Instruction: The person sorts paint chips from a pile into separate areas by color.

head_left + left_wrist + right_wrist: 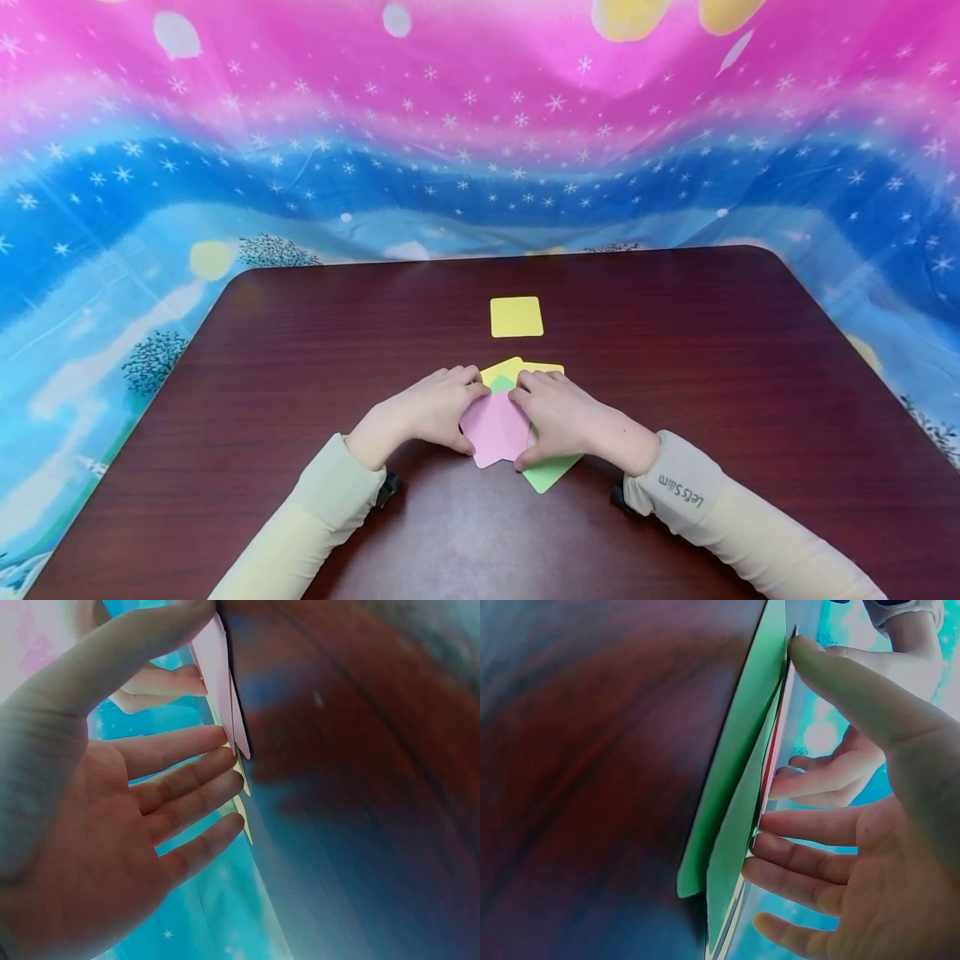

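Observation:
A loose, fanned pile of square cards lies between the two hands. Pink cards (497,429) are on top, with green cards (551,473) and yellow cards (501,368) sticking out around them. On the pile's left side, my left hand (435,407) touches the card edges with thumb and fairly straight fingers. My right hand (566,415) does likewise on the right, its thumb near the pink card's lower corner. The right wrist view shows green cards (739,780) tilted at differing angles, with a thin red edge (772,750) among them. The hands hide parts of the pile.
A single yellow card (517,317) lies flat beyond the pile. Everything rests on a dark reddish-brown table (337,325) with rounded far corners. A pink and blue patterned cloth (480,125) hangs behind it and along its sides.

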`<state>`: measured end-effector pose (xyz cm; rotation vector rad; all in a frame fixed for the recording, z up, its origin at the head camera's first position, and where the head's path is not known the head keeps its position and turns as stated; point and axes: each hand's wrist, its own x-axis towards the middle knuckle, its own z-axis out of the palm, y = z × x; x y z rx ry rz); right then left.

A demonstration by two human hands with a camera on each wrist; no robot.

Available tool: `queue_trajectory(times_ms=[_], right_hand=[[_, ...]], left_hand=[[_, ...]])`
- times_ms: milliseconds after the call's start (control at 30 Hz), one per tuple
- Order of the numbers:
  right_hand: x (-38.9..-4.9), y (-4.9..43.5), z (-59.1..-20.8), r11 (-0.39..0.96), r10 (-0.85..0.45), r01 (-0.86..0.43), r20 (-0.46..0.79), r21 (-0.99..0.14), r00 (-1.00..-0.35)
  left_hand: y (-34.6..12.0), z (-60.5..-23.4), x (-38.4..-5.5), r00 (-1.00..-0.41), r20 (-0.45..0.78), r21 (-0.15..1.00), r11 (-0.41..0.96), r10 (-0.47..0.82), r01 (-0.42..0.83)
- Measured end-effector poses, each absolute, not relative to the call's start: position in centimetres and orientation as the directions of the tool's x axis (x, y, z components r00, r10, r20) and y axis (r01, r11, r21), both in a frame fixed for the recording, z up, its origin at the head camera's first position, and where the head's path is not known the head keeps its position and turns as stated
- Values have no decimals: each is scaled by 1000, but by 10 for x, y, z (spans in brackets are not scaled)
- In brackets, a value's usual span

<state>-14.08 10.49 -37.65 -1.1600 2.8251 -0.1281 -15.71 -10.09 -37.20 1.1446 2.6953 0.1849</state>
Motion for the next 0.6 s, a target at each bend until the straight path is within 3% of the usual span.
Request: queue_trajectory(times_ms=[600], right_hand=[[-145,106,-376,680,-727,-719,-7,-146,-686]], left_hand=[[-99,-370,-154,-678,-144,178,693,721,699]])
